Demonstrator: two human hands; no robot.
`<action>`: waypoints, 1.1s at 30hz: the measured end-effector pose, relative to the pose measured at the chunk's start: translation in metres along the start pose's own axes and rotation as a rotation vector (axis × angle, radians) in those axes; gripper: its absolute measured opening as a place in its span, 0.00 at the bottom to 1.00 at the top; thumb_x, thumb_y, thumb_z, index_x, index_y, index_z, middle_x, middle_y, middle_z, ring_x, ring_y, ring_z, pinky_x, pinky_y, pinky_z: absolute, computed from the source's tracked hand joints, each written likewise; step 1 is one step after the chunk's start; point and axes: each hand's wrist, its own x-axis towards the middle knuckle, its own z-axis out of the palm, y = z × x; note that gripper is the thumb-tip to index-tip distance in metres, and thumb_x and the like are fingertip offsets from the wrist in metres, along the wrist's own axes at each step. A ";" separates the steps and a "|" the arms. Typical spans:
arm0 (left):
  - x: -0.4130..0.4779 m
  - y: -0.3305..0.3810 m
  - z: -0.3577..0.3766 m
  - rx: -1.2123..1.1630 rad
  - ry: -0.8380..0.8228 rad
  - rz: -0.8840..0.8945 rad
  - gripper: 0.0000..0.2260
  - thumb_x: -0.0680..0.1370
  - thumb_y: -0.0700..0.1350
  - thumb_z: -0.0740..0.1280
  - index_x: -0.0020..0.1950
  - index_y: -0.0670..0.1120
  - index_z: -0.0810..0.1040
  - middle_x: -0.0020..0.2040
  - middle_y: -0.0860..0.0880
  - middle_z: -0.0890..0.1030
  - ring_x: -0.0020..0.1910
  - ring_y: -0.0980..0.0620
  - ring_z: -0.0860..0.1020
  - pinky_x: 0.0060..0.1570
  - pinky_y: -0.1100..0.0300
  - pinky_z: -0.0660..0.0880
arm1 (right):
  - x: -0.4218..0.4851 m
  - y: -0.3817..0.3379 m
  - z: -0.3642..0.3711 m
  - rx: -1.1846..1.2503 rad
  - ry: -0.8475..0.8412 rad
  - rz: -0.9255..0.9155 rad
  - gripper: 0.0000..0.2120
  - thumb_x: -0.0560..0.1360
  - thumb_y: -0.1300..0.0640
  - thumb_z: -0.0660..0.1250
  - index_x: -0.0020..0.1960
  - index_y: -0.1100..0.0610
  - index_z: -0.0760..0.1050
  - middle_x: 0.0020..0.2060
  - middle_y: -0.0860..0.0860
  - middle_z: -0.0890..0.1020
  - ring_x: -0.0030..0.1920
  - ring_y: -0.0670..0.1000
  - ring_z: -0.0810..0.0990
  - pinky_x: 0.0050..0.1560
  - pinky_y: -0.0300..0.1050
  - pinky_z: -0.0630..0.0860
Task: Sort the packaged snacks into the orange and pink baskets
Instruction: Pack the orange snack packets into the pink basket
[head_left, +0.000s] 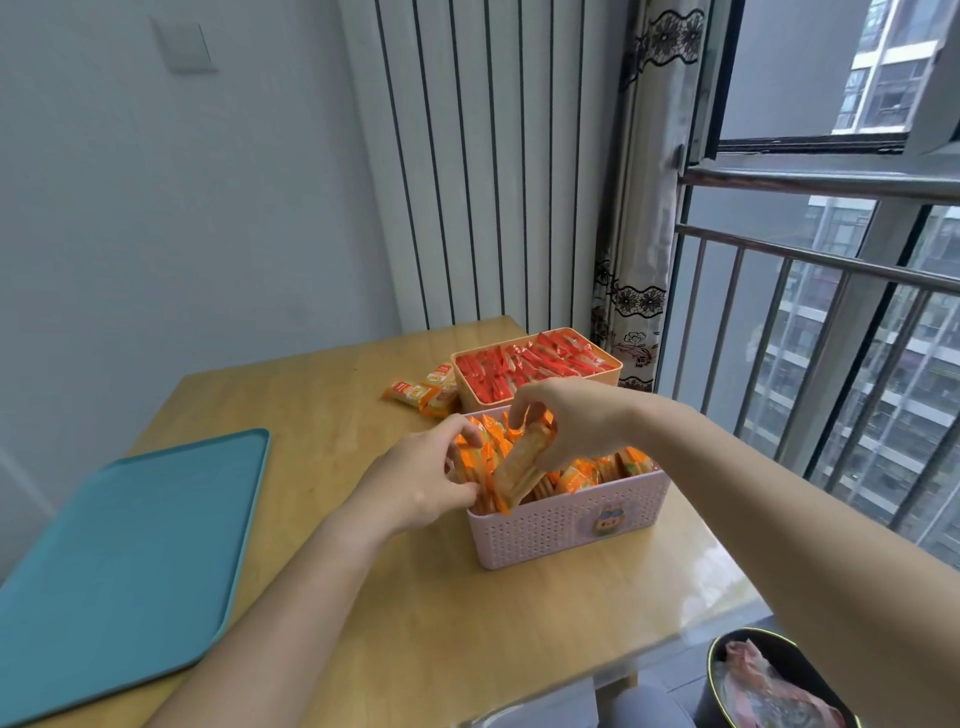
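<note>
The pink basket stands near the table's right edge, packed with upright orange cracker packets. My right hand grips one orange cracker packet, tilted over the basket's left end. My left hand reaches into that same end, its fingers on the packets standing there. Behind it, the orange basket is full of red snack packets. A few loose orange packets lie on the table left of the orange basket.
A teal tray lies on the left part of the wooden table. A black bin with wrappers sits on the floor at the lower right. A window railing and a curtain run along the right.
</note>
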 end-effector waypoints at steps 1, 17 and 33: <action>0.001 0.001 -0.001 0.059 -0.007 -0.015 0.19 0.67 0.55 0.73 0.54 0.62 0.71 0.48 0.57 0.79 0.47 0.50 0.78 0.49 0.47 0.79 | 0.002 -0.001 -0.002 0.002 0.006 -0.001 0.23 0.70 0.56 0.78 0.62 0.46 0.76 0.56 0.46 0.77 0.53 0.50 0.77 0.50 0.47 0.81; 0.008 0.008 0.019 -0.311 0.226 -0.003 0.10 0.77 0.39 0.67 0.49 0.55 0.78 0.46 0.57 0.83 0.43 0.55 0.81 0.44 0.62 0.77 | 0.022 -0.036 0.028 -0.072 -0.010 0.047 0.32 0.65 0.59 0.82 0.65 0.56 0.74 0.55 0.52 0.80 0.52 0.55 0.78 0.44 0.45 0.76; 0.012 0.008 0.025 0.064 0.093 -0.009 0.04 0.74 0.54 0.75 0.41 0.57 0.82 0.53 0.55 0.80 0.69 0.52 0.72 0.56 0.50 0.76 | -0.007 0.017 0.000 0.162 0.192 0.061 0.09 0.78 0.62 0.69 0.55 0.53 0.83 0.49 0.50 0.84 0.44 0.47 0.83 0.43 0.40 0.81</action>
